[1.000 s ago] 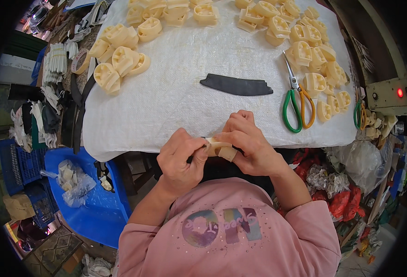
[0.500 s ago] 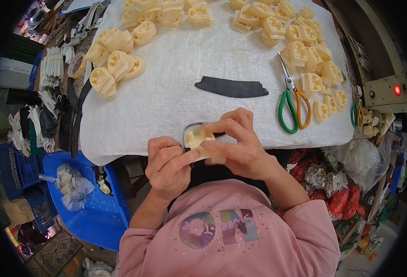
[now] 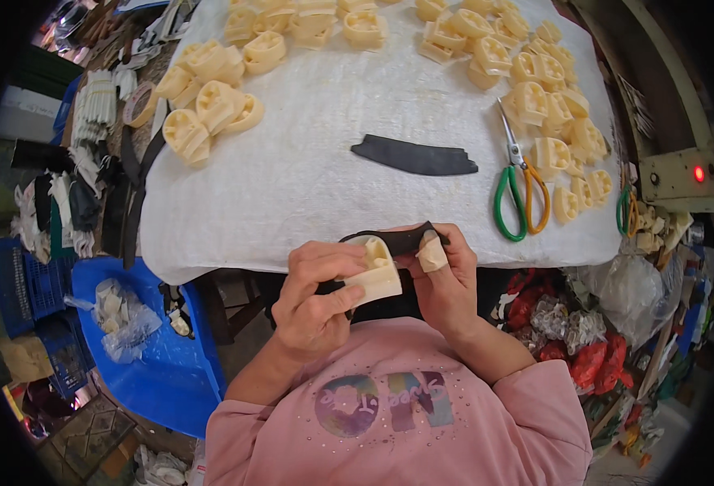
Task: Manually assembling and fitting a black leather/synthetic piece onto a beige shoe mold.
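Note:
My left hand grips a cream moulded plastic piece, hollow with small ribs inside, over the near edge of the table. A black flexible strip lies against its far, curved side, and the strip's right end is pinched in my right hand. A beige covering wraps my right thumb. Beyond my hands a second black strip lies flat on the white cloth. To its right rest scissors with one green and one orange handle, blades pointing away from me.
Several similar cream pieces sit in clusters at the far left, and more along the right side. The white cloth covers the table. At lower left stands a blue tub with a clear bag; red bags lie at right.
The cream piece has turned and shifted right in my left hand. My right hand has moved off the piece and lower, drawing the black strip's end out to the right.

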{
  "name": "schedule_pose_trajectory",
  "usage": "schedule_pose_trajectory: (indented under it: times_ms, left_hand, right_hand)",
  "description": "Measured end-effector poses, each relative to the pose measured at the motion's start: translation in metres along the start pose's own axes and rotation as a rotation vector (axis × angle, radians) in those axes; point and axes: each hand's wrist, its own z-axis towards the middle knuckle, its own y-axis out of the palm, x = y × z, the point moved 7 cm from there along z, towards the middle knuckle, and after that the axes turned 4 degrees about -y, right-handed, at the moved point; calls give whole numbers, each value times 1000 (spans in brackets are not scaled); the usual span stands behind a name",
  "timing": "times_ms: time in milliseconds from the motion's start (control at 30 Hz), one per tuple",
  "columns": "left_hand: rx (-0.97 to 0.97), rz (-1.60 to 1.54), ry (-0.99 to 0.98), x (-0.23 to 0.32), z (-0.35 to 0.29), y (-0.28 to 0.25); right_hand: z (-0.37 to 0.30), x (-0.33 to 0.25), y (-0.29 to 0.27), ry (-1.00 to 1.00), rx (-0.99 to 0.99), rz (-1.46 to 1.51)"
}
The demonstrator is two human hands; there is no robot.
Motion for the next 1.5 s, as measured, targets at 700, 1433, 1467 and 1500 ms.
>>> schedule_pose_trajectory:
  times_ms: [700,1433,1467,1500]
  left_hand:
    - [-256,589,68,1,12,27]
    - [12,-207,-471,-34,-3,22]
    - [52,-249,-538,-39,-6,20]
    - [92,-292,-605,-44,-8,19]
  right_hand:
    - [8,-25,17,-59,-324,-509]
    - [41,-19,6,-142,-320,-267]
    - [39,-26,8,-207,-355,-258]
    - [41,-27,6,-209,-359,-256]
